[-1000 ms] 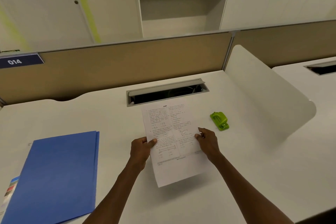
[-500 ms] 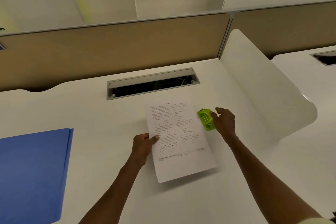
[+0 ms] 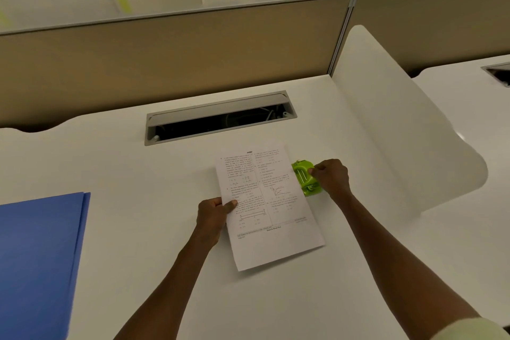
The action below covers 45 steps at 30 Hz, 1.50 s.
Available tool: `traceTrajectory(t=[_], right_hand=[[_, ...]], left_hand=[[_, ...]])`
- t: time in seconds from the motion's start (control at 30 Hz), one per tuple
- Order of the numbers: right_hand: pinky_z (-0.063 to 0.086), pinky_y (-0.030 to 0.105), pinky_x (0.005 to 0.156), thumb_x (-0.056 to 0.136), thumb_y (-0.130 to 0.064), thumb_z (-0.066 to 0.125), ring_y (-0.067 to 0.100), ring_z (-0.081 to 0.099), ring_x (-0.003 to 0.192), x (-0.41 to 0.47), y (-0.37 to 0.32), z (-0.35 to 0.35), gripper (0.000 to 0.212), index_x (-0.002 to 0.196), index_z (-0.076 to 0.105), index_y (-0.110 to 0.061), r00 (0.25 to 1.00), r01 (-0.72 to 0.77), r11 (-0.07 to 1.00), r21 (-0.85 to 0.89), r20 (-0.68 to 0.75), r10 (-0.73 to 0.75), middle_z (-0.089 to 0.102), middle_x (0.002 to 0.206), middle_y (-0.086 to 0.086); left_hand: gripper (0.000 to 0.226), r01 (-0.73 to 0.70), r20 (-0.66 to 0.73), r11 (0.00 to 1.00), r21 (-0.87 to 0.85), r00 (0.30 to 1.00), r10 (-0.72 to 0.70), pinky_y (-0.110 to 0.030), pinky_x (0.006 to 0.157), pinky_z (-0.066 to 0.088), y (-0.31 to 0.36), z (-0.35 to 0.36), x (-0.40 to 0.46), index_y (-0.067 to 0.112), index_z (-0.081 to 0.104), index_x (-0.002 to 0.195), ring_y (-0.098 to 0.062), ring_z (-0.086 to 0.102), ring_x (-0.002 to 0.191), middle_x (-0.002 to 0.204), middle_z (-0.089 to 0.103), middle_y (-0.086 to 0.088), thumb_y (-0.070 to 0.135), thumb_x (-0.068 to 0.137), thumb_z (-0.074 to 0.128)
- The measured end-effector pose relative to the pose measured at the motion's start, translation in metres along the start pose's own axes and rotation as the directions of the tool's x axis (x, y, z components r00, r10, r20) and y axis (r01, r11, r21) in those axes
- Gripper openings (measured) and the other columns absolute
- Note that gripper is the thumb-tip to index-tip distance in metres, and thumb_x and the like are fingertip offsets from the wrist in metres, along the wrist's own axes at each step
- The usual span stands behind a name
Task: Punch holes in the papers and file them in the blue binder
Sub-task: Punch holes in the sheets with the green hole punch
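The left hand pinches the paper's left edge over the desk, the right hand grips the green punch at the paper's right edge, and the binder lies far left of both hands.

View: head-worn, single wide-angle camera.
Facing: forward and down across the white desk toward the beige partition.
Nearness: close; both forearms ran in from the bottom edge.
Shared coverage: none, one view only.
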State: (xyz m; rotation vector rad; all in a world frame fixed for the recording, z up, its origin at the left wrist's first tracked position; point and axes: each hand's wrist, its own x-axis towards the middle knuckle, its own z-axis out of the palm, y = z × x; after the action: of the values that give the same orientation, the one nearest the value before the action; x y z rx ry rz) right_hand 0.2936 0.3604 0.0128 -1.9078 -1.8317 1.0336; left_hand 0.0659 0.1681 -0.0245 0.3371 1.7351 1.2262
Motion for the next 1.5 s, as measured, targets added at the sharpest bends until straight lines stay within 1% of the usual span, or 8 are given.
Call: traceTrajectory(t=[0.1, 0.2, 0.4, 0.57, 0.87, 1.1, 1.37, 1.5], right_hand=[[0.04, 0.027, 0.07, 0.078, -0.025, 0.076, 0.023, 0.06, 0.084, 0.004, -0.001, 0.0, 0.023, 0.093, 0.074, -0.008, 0.999, -0.041, 0.999, 0.006, 0.0, 0.041, 0.072, 0.093, 0.01], [0.043, 0.028, 0.072, 0.077, -0.023, 0.078, 0.03, 0.064, 0.093, 0.007, -0.004, -0.001, 0.024, 0.093, 0.073, -0.006, 0.998, -0.068, 0.998, -0.001, 0.014, 0.068, 0.072, 0.097, 0.013], [0.053, 0.036, 0.08, 0.077, -0.024, 0.078, 0.025, 0.06, 0.076, 0.013, -0.006, -0.006, 0.025, 0.09, 0.073, -0.003, 0.993, -0.098, 0.995, -0.01, 0.064, 0.099, 0.068, 0.082, 0.014], [0.05, 0.033, 0.078, 0.079, -0.024, 0.076, 0.025, 0.06, 0.077, 0.011, -0.008, -0.005, 0.024, 0.092, 0.074, -0.004, 0.995, -0.076, 0.997, -0.029, 0.069, 0.078, 0.064, 0.077, 0.01], [0.051, 0.034, 0.079, 0.08, -0.025, 0.075, 0.032, 0.067, 0.09, 0.009, -0.009, -0.005, 0.023, 0.094, 0.073, -0.006, 0.995, -0.076, 0.997, -0.023, 0.066, 0.078, 0.072, 0.094, 0.017], [0.044, 0.028, 0.071, 0.079, -0.024, 0.075, 0.025, 0.063, 0.082, 0.011, -0.007, -0.005, 0.024, 0.094, 0.073, -0.005, 0.995, -0.069, 0.997, -0.022, 0.074, 0.071, 0.072, 0.093, 0.013], [0.051, 0.034, 0.075, 0.079, -0.027, 0.075, 0.026, 0.063, 0.078, 0.011, -0.006, -0.006, 0.023, 0.088, 0.074, -0.005, 0.994, -0.069, 0.997, -0.025, 0.087, 0.071, 0.068, 0.077, 0.009], [0.052, 0.035, 0.075, 0.079, -0.027, 0.076, 0.027, 0.065, 0.08, 0.011, -0.006, -0.006, 0.023, 0.088, 0.074, -0.006, 0.993, -0.07, 0.997, -0.022, 0.089, 0.072, 0.07, 0.08, 0.011]], left_hand=[[0.014, 0.003, -0.007, 1.0, 0.009, 1.0, -0.003, -0.046, 0.08, 0.059, 0.0, 0.001, 0.002, 0.007, 0.072, 0.097, -0.027, 0.073, 0.086, 0.101, 0.075, -0.009, 0.009, 0.083, 0.071], [0.01, 0.007, -0.007, 1.0, -0.002, 1.0, -0.007, -0.042, 0.077, 0.06, 0.0, 0.001, 0.003, 0.01, 0.072, 0.093, -0.025, 0.074, 0.084, 0.099, 0.075, -0.007, 0.008, 0.083, 0.071], [0.009, 0.011, 0.0, 1.0, 0.008, 1.0, -0.011, -0.045, 0.079, 0.06, 0.001, 0.004, 0.007, 0.013, 0.073, 0.09, -0.025, 0.074, 0.084, 0.099, 0.075, -0.006, 0.009, 0.082, 0.072], [0.008, 0.006, 0.008, 1.0, 0.001, 1.0, -0.006, -0.046, 0.081, 0.059, 0.001, 0.009, 0.009, 0.013, 0.073, 0.09, -0.026, 0.073, 0.086, 0.098, 0.075, -0.007, 0.009, 0.082, 0.072], [0.018, 0.015, 0.005, 1.0, -0.001, 1.0, -0.015, -0.05, 0.083, 0.058, 0.001, 0.011, 0.011, 0.005, 0.071, 0.1, -0.029, 0.072, 0.089, 0.103, 0.074, -0.01, 0.009, 0.083, 0.071], [0.016, -0.015, 0.006, 1.0, 0.0, 1.0, 0.015, -0.049, 0.084, 0.058, 0.007, 0.008, 0.016, 0.008, 0.072, 0.098, -0.028, 0.072, 0.088, 0.101, 0.075, -0.007, 0.009, 0.083, 0.071], [0.015, -0.015, 0.078, 0.998, -0.057, 0.997, 0.019, -0.045, 0.084, 0.058, 0.012, 0.018, 0.015, 0.006, 0.072, 0.098, -0.027, 0.073, 0.089, 0.1, 0.075, -0.009, 0.007, 0.083, 0.071], [0.013, -0.013, 0.08, 0.997, -0.072, 0.997, 0.019, -0.046, 0.083, 0.058, 0.012, 0.02, 0.016, 0.009, 0.073, 0.095, -0.027, 0.073, 0.089, 0.1, 0.075, -0.008, 0.007, 0.083, 0.071]])
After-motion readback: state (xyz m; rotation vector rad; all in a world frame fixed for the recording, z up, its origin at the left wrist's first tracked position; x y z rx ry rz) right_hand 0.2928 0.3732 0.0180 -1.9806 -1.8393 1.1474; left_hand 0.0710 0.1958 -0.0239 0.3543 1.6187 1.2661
